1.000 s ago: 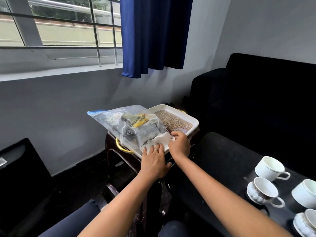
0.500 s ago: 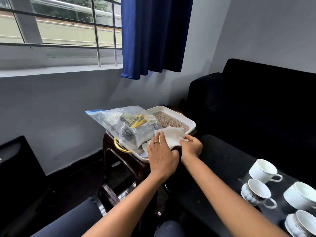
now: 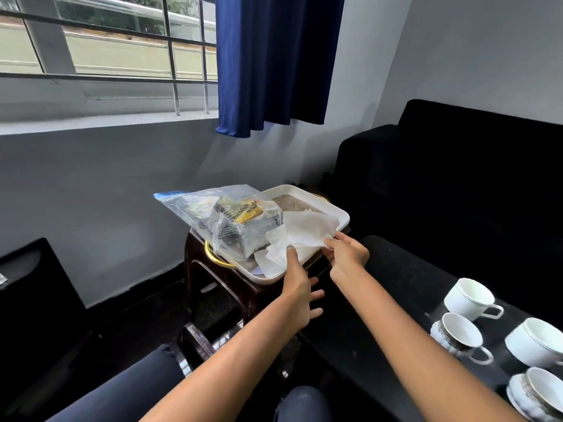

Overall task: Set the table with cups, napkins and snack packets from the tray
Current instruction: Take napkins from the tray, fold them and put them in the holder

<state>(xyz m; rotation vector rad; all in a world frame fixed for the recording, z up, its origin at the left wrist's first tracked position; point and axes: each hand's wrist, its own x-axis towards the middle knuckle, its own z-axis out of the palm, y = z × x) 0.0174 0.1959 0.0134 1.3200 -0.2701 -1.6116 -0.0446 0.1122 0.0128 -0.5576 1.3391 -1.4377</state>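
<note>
A white tray (image 3: pixel 342 214) with gold handles rests on a dark stool ahead of me. On its left half lies a clear plastic bag (image 3: pixel 225 220) holding snack packets, one of them yellow and black. White napkins (image 3: pixel 307 233) lie at the tray's near edge. My right hand (image 3: pixel 345 255) pinches the top napkin and lifts it off the pile. My left hand (image 3: pixel 300 287) touches the napkins with a fingertip, the other fingers spread below the tray's edge. Several white cups (image 3: pixel 469 298) stand on the black table at the right.
A black sofa (image 3: pixel 457 178) fills the far right behind the black table (image 3: pixel 396 269). The dark stool (image 3: pixel 213 278) stands by a grey wall under a barred window with a blue curtain (image 3: pixel 274 62). A dark object (image 3: pixel 33 284) sits at the left. My knees show at the bottom.
My right hand has raised the top napkin off the pile. My left hand has slid back from flat on the napkins to the tray's near edge, only a fingertip touching.
</note>
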